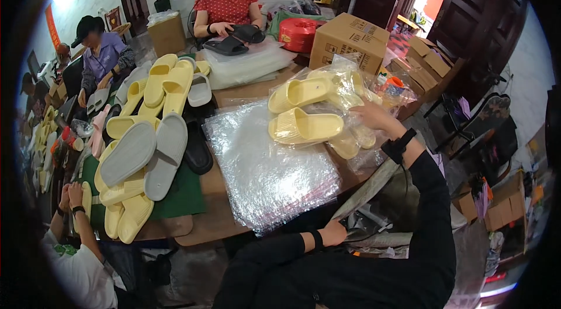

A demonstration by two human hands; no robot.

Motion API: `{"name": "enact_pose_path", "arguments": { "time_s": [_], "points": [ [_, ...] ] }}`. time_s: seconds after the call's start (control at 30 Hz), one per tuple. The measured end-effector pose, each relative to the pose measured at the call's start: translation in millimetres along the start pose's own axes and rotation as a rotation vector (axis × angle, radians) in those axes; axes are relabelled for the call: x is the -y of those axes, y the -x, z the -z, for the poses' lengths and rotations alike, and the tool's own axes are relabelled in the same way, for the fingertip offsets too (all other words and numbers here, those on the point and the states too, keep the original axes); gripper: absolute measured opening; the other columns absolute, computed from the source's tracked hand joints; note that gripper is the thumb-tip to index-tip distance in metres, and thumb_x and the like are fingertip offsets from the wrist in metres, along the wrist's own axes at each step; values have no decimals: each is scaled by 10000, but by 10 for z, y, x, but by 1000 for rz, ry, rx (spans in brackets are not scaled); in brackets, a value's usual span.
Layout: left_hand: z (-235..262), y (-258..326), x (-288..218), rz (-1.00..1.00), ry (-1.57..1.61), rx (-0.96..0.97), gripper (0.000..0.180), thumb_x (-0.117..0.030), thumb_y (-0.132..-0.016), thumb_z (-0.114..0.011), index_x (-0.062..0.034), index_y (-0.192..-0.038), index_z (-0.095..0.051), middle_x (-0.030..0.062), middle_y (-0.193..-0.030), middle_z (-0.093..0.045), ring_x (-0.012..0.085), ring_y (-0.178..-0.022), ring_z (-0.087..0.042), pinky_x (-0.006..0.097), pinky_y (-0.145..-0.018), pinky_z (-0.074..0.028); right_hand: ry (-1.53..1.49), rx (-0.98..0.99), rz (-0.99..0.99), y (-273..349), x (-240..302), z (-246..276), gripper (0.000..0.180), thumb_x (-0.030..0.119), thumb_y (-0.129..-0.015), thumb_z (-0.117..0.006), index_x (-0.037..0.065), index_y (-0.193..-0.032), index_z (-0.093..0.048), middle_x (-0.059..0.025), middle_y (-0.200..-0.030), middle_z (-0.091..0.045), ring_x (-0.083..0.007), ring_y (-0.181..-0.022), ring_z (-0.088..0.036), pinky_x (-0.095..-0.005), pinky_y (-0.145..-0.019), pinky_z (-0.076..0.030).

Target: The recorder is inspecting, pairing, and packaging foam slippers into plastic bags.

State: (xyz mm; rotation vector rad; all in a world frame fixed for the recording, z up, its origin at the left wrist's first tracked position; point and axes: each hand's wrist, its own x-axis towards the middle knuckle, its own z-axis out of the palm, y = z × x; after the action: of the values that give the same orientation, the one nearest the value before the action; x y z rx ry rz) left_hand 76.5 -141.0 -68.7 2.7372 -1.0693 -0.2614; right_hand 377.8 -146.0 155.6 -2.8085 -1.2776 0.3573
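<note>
My right hand reaches over a pile of yellow slippers in clear plastic bags, its fingers closed at the pile's right side. Two bagged yellow slippers lie nearest to it on the left, soles down. More bagged slippers sit partly under and behind them. Below the table edge, my left hand is closed at the rim of an open grey woven sack; its fingertips are partly hidden. A stack of flat clear plastic bags spreads over the table left of the slippers.
Loose yellow and grey slippers are heaped on green cloth at the left. A cardboard box and a red roll of strapping stand at the back. Across the table a person in red handles black slippers. Co-worker's hands are at lower left.
</note>
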Motion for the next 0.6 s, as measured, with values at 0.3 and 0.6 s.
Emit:
{"name": "enact_pose_path", "arguments": {
  "time_s": [0.3,0.6],
  "points": [
    [-96,-36,39,49,41,30,172,-137,-761,-535,-53,-784,-683,113,-775,-672,261,-766,-650,403,-785,-449,564,-104,80,447,424,-149,902,340,-638,-770,238,-1407,-310,-230,-1409,-315,-361,-1216,-429,-412,-931,-430],
    [-185,-30,76,93,73,33,175,-155,-766,-527,-70,-736,-677,108,-745,-665,254,-765,-651,408,-785,-452,298,-492,361,-213,214,-85,330,43,-804,-470,115,-1114,-558,-153,-975,-570,-328,-819,-615,-428,-669,-499]
  ]
}}
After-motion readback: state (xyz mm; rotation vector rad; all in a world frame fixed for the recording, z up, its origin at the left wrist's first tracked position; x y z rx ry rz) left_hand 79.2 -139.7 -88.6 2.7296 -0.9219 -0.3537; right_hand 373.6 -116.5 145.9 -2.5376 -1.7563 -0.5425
